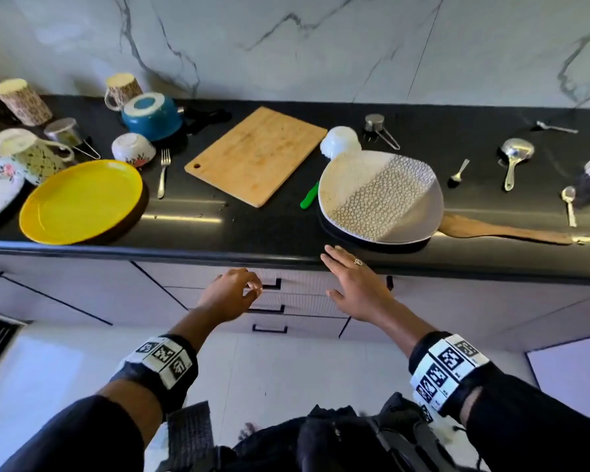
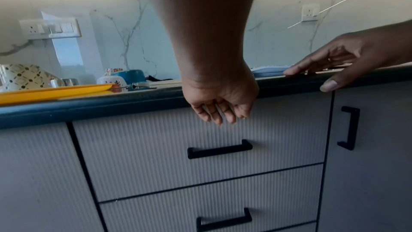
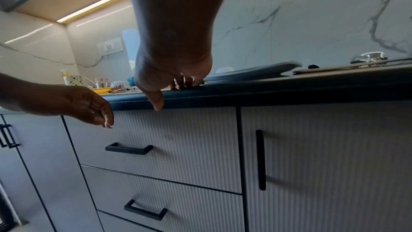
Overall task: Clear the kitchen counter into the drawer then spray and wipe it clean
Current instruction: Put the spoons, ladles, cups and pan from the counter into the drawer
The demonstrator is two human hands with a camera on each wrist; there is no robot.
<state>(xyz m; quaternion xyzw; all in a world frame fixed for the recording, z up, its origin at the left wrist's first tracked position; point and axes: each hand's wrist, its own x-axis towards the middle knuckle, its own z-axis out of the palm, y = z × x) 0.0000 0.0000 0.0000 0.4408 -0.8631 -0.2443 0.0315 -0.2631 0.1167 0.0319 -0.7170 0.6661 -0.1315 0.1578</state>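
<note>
While my counter (image 1: 286, 229) sits crowded with plates and cups, the top drawer (image 2: 156, 140) below it is closed. My right hand (image 1: 355, 284) lies flat on its edge; my left hand (image 1: 230, 294), loosely curled and empty, should hook the handle (image 2: 219, 149) squarely and pull straight.

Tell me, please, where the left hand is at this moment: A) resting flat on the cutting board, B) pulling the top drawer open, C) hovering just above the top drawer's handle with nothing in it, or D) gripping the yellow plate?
C: the left hand hangs with loosely curled fingers in front of the closed top drawer, above its black handle and not touching it.
</note>
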